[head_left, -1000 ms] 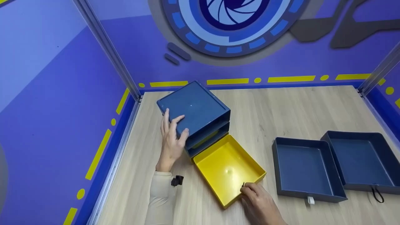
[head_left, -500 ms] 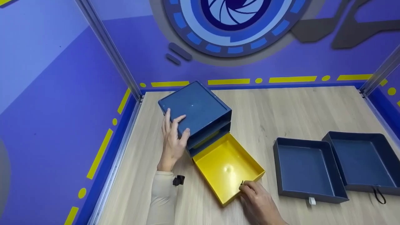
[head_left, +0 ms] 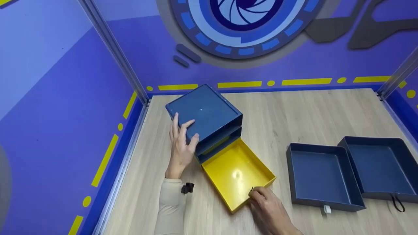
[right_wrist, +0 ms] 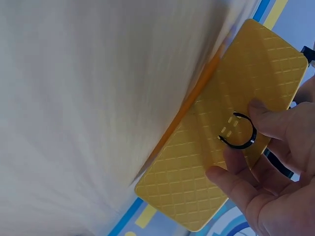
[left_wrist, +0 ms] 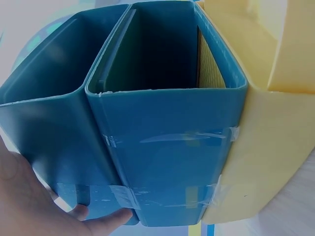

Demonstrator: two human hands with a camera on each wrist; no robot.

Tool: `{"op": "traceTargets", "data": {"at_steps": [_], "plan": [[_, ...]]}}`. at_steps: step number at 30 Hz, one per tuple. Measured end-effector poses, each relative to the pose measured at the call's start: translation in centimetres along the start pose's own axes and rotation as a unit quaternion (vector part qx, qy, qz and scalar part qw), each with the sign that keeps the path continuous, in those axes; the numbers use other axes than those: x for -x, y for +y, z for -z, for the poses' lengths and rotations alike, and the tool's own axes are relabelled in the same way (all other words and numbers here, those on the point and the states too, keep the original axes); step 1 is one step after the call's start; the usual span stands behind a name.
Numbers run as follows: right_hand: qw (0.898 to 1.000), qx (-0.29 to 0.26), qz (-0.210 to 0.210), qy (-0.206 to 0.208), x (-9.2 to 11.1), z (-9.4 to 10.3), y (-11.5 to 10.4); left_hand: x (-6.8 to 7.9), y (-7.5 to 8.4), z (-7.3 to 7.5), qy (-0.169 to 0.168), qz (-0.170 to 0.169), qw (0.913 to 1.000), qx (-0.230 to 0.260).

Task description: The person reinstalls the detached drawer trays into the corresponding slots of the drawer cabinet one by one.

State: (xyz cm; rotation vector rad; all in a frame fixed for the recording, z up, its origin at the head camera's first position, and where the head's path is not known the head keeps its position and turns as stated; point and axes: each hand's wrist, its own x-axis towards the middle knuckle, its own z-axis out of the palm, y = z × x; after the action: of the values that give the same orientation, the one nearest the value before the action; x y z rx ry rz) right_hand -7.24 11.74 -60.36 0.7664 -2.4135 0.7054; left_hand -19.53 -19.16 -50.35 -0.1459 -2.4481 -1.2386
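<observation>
In the head view, a stacked drawer cabinet [head_left: 204, 112] stands angled at the table's left, with two dark blue tiers above a yellow one [left_wrist: 266, 162]. My left hand [head_left: 181, 147] rests on its left side and top edge, fingers spread. A yellow drawer [head_left: 235, 173] sticks out of the lowest tier. At the drawer's front my right hand [head_left: 269, 205] has its fingertips against the panel. In the right wrist view, thumb and fingers stand apart on either side of a black loop pull [right_wrist: 253, 135], touching the quilt-patterned yellow front [right_wrist: 182, 177].
Two dark blue drawers, one with a white tab [head_left: 326, 179] and one with a black loop [head_left: 378, 166], lie side by side on the right of the wooden table [head_left: 277, 114]. Blue printed walls [head_left: 209, 75] border its back and sides.
The yellow drawer has slid slightly inward toward the cabinet, my right hand moving with it. My left hand stays on the cabinet.
</observation>
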Motion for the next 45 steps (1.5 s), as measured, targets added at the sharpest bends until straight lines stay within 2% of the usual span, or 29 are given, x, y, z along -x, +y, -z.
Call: {"op": "traceTargets", "data": {"at_steps": [6,15,23,38,45], "plan": [[1.0,-0.005,0.0,-0.01,-0.3,0.1,0.3,0.1,0.0,0.0,-0.002,0.011,0.9999,0.002],[1.0,-0.009,-0.011,-0.018,-0.6,0.0,0.2,0.0,-0.1,0.1,-0.003,0.002,1.0,0.009],[1.0,-0.008,0.008,0.0,-1.0,-0.3,0.4,0.1,0.0,0.1,-0.003,0.005,0.9999,0.011],[1.0,-0.012,-0.009,0.0,-1.6,-0.9,0.2,0.1,0.0,0.3,-0.01,0.008,0.9999,0.008],[1.0,-0.005,-0.004,0.002,-2.1,-1.4,0.2,0.1,0.0,0.3,-0.008,0.003,1.0,0.003]]}}
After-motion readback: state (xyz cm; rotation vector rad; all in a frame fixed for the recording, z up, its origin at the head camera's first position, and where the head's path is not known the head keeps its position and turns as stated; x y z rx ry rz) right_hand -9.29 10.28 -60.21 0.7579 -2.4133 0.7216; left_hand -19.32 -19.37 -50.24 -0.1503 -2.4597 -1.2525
